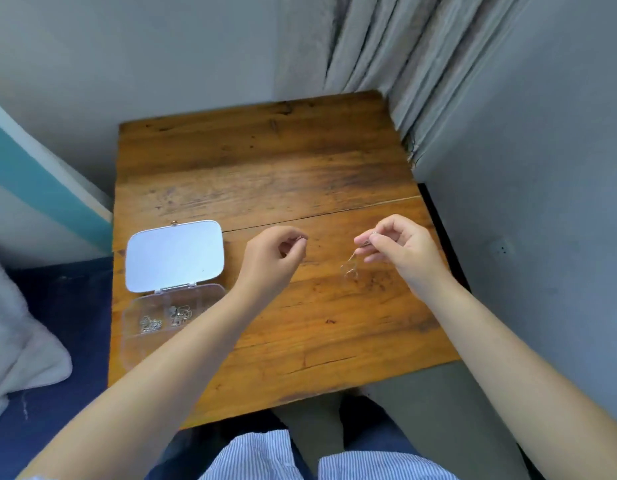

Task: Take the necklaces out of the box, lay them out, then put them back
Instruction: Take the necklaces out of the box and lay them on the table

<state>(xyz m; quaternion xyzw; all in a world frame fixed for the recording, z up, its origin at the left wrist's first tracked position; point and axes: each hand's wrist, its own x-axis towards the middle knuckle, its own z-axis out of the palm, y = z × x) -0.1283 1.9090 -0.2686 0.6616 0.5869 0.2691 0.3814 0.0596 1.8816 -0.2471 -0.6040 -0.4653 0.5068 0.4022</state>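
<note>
A pale pillow point(19, 344) lies at the far left on dark blue bedding point(68, 403). On the left edge of the wooden table point(265, 161) sits a clear compartment box point(168, 318), its lid point(175, 255) swung open and flat; tangled silver necklaces point(167, 318) rest in two of its compartments. The left forearm crosses above the box's right side. The left hand point(270, 258) is pinched shut; what it holds is too small to tell. The right hand point(397, 249) pinches a thin necklace chain point(350, 268) dangling just above the table. Grey curtains point(369, 57) hang behind.

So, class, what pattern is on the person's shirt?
Thin blue and white stripes on the shirt, seen in the head view.
</note>
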